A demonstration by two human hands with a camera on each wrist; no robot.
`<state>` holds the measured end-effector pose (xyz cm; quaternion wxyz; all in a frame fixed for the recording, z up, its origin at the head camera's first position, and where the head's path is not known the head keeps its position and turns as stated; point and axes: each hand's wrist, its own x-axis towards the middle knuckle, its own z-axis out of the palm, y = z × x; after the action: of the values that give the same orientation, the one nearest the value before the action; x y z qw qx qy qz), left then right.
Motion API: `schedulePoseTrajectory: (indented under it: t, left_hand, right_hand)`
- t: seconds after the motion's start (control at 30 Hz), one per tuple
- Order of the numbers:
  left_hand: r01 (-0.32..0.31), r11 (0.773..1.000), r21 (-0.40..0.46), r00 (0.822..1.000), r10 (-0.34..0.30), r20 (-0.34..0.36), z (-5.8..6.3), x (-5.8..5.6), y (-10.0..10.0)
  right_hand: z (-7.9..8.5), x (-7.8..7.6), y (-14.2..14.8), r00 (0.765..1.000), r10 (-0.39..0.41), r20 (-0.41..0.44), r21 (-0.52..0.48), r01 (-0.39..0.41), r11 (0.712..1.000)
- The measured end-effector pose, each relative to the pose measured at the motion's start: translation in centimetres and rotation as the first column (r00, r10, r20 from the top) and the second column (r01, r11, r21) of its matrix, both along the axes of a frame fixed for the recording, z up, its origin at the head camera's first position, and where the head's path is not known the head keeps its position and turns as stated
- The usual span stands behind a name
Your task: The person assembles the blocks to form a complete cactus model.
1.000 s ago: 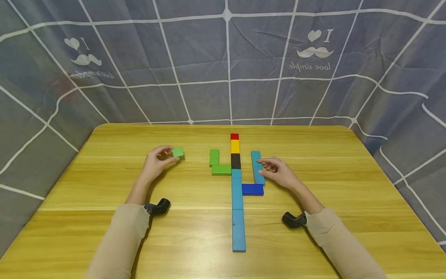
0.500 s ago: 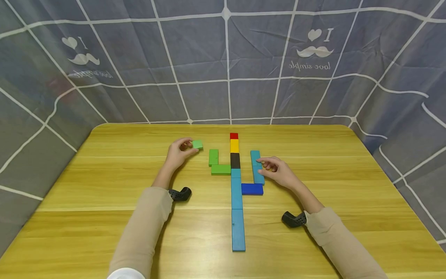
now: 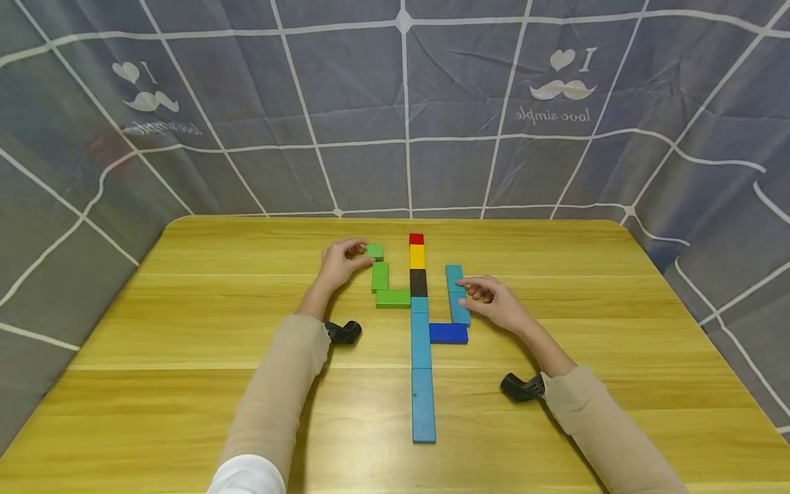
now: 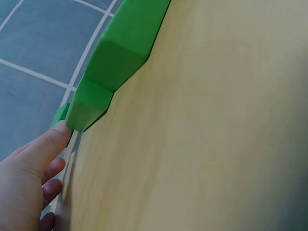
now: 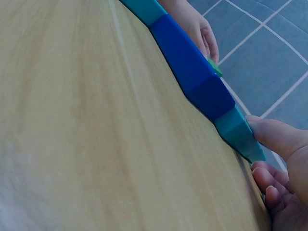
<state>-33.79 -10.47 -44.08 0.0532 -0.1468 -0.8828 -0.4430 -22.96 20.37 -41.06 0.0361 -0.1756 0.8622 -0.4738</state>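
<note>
In the head view my left hand (image 3: 341, 262) pinches a small green block (image 3: 374, 251) between thumb and fingers, at the far end of an upright green block (image 3: 380, 276). That one adjoins a crosswise green block (image 3: 393, 298). In the left wrist view the thumb (image 4: 57, 130) lies against the held block. My right hand (image 3: 498, 303) stays at the right row, its thumb and index fingertips at the right side of two light blue blocks (image 3: 455, 274). A dark blue block (image 3: 448, 333) lies crosswise below them.
A straight column runs down the middle: red block (image 3: 416, 239), yellow block (image 3: 417, 256), black block (image 3: 418, 282), then several light blue blocks (image 3: 423, 405). All lie flat on the wooden table (image 3: 148, 405). A grey curtain (image 3: 358, 82) hangs behind its far edge.
My left hand has carried the small green block rightward across the table to the far end of the upright green block. The right hand has stayed in place.
</note>
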Motion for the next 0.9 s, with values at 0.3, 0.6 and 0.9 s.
schedulePoseTrajectory:
  t: [0.3,0.6,0.9]
  left_hand:
    - [0.002,0.996,-0.089,1.000,-0.003,-0.006,0.0,-0.4,0.4]
    - [0.021,0.990,-0.139,0.999,-0.015,0.040,0.3,-0.3,0.5]
    - [-0.002,0.993,-0.120,0.999,0.008,0.053,0.6,-0.1,0.7]
  right_hand:
    - [-0.4,-0.2,0.1,1.000,0.002,-0.015,0.009,-0.002,1.000]
    - [-3.3,-1.6,1.3,0.999,0.001,-0.043,0.017,0.000,1.000]
    - [-3.1,-1.5,1.4,0.999,0.008,-0.034,0.000,-0.008,1.000]
